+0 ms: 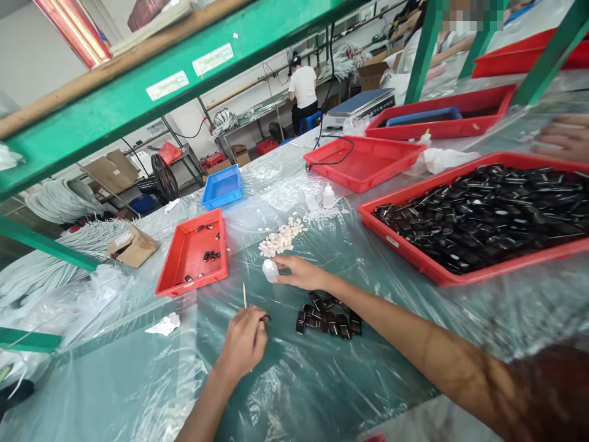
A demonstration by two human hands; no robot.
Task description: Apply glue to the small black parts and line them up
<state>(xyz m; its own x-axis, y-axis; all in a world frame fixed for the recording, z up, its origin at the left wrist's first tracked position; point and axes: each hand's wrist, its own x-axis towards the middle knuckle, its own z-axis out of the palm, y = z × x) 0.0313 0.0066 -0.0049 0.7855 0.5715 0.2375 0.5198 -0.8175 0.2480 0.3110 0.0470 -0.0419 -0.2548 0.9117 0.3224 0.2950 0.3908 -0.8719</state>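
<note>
- Black parts (344, 325) lie in a small, loose pile on the tabletop (138, 374), below the right forearm.
- Left hand (243, 344): grip closed around 1 thin wooden stick (245, 294), with a small dark piece at the fingertips.
- Right hand (301, 272): grip around 1 white squeeze bottle (270, 271), just beside the heaped pale bits (280, 238).
- Progress looks partial: the smaller red tray (184, 264) holds only a few dark pieces, while the large red tray (423, 267) is heaped with black parts. Which are finished, I cannot tell.
- Writing: 2 white labels (168, 85) on the green beam (115, 107) and 1 small label (392, 241) on the large tray, all unreadable; no brand is legible.
</note>
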